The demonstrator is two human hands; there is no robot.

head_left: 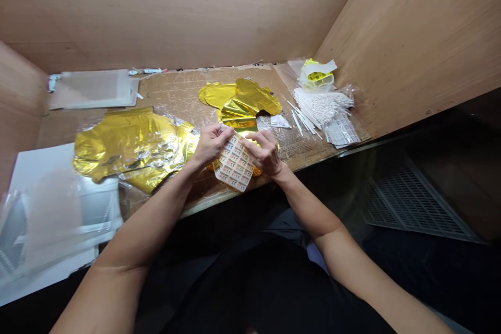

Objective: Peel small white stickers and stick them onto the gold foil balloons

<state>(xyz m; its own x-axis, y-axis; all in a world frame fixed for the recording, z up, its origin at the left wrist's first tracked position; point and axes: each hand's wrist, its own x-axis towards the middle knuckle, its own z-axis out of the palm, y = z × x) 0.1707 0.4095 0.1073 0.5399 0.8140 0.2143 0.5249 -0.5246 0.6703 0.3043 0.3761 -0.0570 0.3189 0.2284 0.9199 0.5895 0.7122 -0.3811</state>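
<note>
My left hand [210, 144] and my right hand [264, 152] meet near the front edge of the wooden bench [172, 95]. Both pinch a white sheet of small printed stickers [235, 164], the left at its upper corner, the right along its right side with fingers curled on it. Under the sheet lies a folded gold foil balloon [238, 122]. More folded gold foil pieces [245, 96] lie just behind it.
A heap of gold foil balloons in clear film [129, 147] lies at the left. Clear plastic bags [58, 219] are stacked at the near left, another stack [94, 88] at the back left. White sticks [319, 107], sticker sheets [343, 131] and a yellow-white roll [318, 74] sit at the right, by the wooden walls.
</note>
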